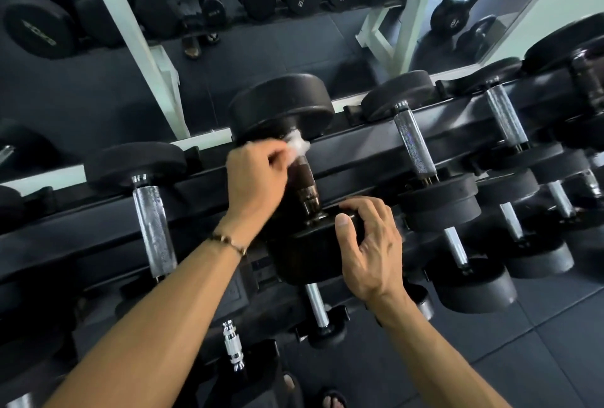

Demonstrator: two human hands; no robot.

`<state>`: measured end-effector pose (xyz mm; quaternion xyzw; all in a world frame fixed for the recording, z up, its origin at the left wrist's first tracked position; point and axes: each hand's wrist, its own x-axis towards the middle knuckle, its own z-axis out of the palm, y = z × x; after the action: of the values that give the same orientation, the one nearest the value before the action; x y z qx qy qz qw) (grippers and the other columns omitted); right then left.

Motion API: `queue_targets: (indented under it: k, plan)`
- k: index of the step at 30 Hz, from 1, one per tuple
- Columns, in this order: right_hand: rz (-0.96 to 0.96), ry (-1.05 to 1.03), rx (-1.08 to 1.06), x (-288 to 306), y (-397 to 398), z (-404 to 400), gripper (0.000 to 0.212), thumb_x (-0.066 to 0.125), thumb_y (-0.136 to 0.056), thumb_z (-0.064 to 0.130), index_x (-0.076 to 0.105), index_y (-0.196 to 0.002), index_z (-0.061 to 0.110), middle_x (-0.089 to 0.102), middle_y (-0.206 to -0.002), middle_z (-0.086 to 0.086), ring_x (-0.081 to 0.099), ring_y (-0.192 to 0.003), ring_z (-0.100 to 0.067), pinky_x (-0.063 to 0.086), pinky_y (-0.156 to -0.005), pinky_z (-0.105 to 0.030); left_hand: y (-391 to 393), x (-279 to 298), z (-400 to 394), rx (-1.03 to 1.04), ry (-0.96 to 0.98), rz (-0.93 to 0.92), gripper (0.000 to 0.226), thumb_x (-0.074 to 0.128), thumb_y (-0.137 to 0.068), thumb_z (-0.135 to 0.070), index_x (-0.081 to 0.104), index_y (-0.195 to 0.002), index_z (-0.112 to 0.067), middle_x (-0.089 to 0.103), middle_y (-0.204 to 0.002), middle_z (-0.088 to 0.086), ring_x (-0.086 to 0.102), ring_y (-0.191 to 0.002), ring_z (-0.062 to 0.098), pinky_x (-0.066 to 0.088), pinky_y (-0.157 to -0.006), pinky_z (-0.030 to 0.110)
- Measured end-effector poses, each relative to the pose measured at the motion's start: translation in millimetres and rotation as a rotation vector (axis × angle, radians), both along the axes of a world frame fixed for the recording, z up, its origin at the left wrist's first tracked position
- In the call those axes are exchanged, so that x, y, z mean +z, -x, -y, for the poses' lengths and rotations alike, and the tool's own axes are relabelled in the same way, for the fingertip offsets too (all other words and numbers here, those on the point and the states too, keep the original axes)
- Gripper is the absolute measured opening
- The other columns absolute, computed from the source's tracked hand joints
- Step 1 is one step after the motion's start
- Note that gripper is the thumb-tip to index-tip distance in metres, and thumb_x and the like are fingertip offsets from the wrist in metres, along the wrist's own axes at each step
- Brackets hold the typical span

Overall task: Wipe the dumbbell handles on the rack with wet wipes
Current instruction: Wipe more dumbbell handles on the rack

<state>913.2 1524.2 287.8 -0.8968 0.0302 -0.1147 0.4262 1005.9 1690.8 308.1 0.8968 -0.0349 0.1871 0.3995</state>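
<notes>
A large black dumbbell lies on the top tier of the black rack (359, 149), its dark handle (305, 188) running from the far head (281, 103) to the near head (310, 254). My left hand (255, 178) pinches a crumpled white wet wipe (297, 145) against the far end of that handle, just under the far head. My right hand (369, 244) grips the rim of the near head, thumb on its top face and fingers curled over its edge.
Chrome-handled dumbbells (153, 228) (413, 143) sit on either side on the same tier, with more to the right and on the lower tier (315, 306). A wall mirror (261, 31) behind reflects further racks and kettlebells. Dark floor tiles (539, 342) lie at lower right.
</notes>
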Motion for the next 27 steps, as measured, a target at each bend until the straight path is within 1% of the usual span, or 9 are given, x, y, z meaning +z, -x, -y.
queue_targets:
  k: [3,6,9,12,16,20,22,25,27]
  plan:
    - [-0.005,0.002,-0.001,1,-1,0,0.045,0.038,-0.091,0.055,0.065,-0.100,0.020,0.059,-0.102,0.010,0.052,-0.099,-0.010,0.044,-0.087,-0.035,-5,-4,2,0.084,-0.026,-0.019,0.009,0.074,-0.086,-0.016,0.077,-0.083,-0.008,0.073,-0.072,0.001,0.057,-0.058,0.009,0.034,-0.060,0.004]
    - [-0.022,-0.002,-0.004,3,0,-1,0.046,0.038,-0.090,0.056,0.065,-0.100,0.020,0.059,-0.103,0.010,0.052,-0.100,-0.011,0.044,-0.087,-0.038,14,-1,-4,-0.109,-0.046,-0.232,0.007,0.077,-0.083,-0.021,0.079,-0.087,-0.016,0.075,-0.080,-0.004,0.062,-0.068,0.003,0.037,-0.063,0.001]
    - [-0.071,-0.010,0.002,10,1,-3,0.049,0.037,-0.087,0.057,0.065,-0.101,0.020,0.057,-0.103,0.009,0.052,-0.100,-0.013,0.045,-0.089,-0.042,38,10,-9,-0.282,-0.013,-0.434,0.006,0.079,-0.080,-0.034,0.078,-0.079,-0.028,0.073,-0.072,-0.013,0.065,-0.068,0.001,0.048,-0.064,0.017]
    - [-0.144,-0.042,0.058,20,2,1,0.052,0.038,-0.086,0.057,0.063,-0.114,0.022,0.057,-0.110,0.010,0.053,-0.107,-0.013,0.044,-0.097,-0.044,61,28,-16,-0.221,0.127,-0.460,0.010,0.081,-0.079,-0.025,0.075,-0.075,-0.032,0.070,-0.078,-0.007,0.067,-0.069,0.012,0.058,-0.065,0.034]
    - [0.065,0.020,0.326,54,7,5,0.042,0.056,-0.086,0.020,0.061,-0.128,0.019,0.059,-0.122,0.002,0.055,-0.117,-0.015,0.043,-0.104,-0.043,98,64,-33,-0.229,0.118,-0.483,0.005,0.080,-0.073,-0.028,0.076,-0.076,-0.029,0.062,-0.092,-0.009,0.063,-0.072,0.009,0.056,-0.061,0.026]
    - [-0.045,-0.035,0.644,92,15,-9,0.023,0.065,-0.085,0.006,0.075,-0.101,0.019,0.068,-0.096,0.007,0.065,-0.087,-0.008,0.052,-0.082,-0.025,137,91,-38,-0.235,0.223,-0.542,0.009,0.078,-0.077,-0.021,0.077,-0.083,-0.014,0.072,-0.087,-0.002,0.071,-0.075,0.017,0.058,-0.068,0.026]
    - [-0.142,-0.115,0.622,95,21,-13,0.016,0.067,-0.086,0.006,0.077,-0.093,0.017,0.070,-0.081,0.011,0.066,-0.076,-0.006,0.052,-0.073,-0.021,155,94,-39,-0.145,0.293,-0.510,0.003,0.075,-0.082,-0.014,0.077,-0.081,-0.016,0.074,-0.077,0.001,0.071,-0.070,0.015,0.057,-0.067,0.024]
    - [-0.189,-0.242,0.499,88,35,-15,0.014,0.069,-0.086,0.006,0.077,-0.088,0.016,0.065,-0.067,0.016,0.058,-0.059,0.003,0.042,-0.060,-0.008,181,87,-45,0.050,0.418,-0.459,0.013,0.069,-0.088,-0.010,0.075,-0.080,-0.018,0.074,-0.073,0.003,0.073,-0.066,0.022,0.060,-0.065,0.033]
    - [-0.231,-0.272,0.487,83,48,-18,0.016,0.066,-0.088,0.006,0.075,-0.084,0.018,0.065,-0.065,0.013,0.054,-0.055,0.001,0.040,-0.056,-0.010,196,80,-49,0.165,0.440,-0.429,0.015,0.067,-0.090,-0.008,0.073,-0.079,-0.017,0.074,-0.072,0.003,0.073,-0.064,0.023,0.060,-0.061,0.034]
